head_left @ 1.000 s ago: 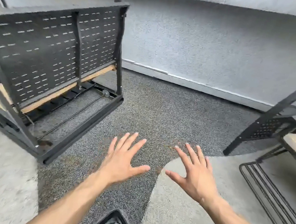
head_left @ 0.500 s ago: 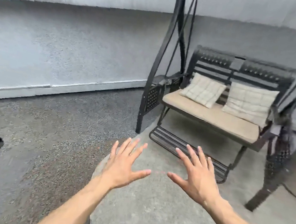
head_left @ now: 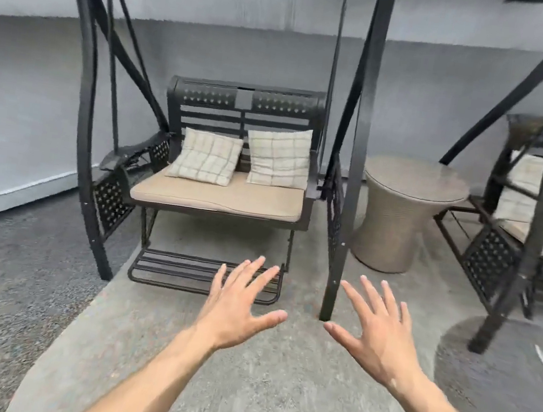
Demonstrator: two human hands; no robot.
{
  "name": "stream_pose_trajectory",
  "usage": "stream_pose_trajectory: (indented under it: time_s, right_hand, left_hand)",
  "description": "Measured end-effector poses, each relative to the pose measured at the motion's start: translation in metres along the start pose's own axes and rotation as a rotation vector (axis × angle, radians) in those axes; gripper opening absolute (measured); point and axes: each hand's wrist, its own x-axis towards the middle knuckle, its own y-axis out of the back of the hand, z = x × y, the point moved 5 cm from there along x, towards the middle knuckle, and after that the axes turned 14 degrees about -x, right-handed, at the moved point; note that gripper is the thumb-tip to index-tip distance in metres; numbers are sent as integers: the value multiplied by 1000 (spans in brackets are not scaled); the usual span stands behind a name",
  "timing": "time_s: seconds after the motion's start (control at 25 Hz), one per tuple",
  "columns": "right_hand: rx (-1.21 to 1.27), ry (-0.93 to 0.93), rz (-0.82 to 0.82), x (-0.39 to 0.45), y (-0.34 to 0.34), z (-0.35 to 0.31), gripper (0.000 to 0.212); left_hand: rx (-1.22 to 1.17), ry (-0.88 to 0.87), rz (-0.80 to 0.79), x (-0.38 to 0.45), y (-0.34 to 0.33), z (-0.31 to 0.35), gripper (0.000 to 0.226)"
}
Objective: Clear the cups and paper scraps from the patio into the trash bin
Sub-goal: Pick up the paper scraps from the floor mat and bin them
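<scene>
Both hands, left [head_left: 232, 308] and right [head_left: 380, 337], hover palm-down with fingers spread, grasping nothing. Ahead hangs a black perforated-metal swing [head_left: 235, 152] with a beige cushion [head_left: 219, 195] and two checked pillows [head_left: 207, 156], beside a round wicker table [head_left: 399, 219]. A small white scrap [head_left: 542, 355] lies on the rough concrete floor at right.

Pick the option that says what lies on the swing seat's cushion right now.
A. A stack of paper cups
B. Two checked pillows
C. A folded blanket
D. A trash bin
B: two checked pillows lean against the backrest on the tan cushion of the swing seat; no cups, blanket or bin show there.
</scene>
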Motion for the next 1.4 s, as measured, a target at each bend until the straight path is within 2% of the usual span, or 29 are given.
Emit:
stream_pose_trajectory:
  time_s: [0.24,0.52,0.68,1.04,1.4]
  right_hand:
    - [-3,-256,-45,-30,-13,135,85]
    - [-20,-541,-143,-86,-31,238,87]
    - [-60,-716,-173,-91,-34,295,86]
    - [-108,-1044,-192,-74,-35,373,82]
    - [-119,-1203,-157,-71,-51,457,83]
  left_hand:
    - [-12,-193,-144,83,-80,101,86]
    - [-70,-401,-317,150,-175,190,87]
    - [-115,-507,-421,204,-225,237,84]
    - [-154,-736,-579,324,-297,317,84]
    - [-230,-860,-668,385,-379,400,82]
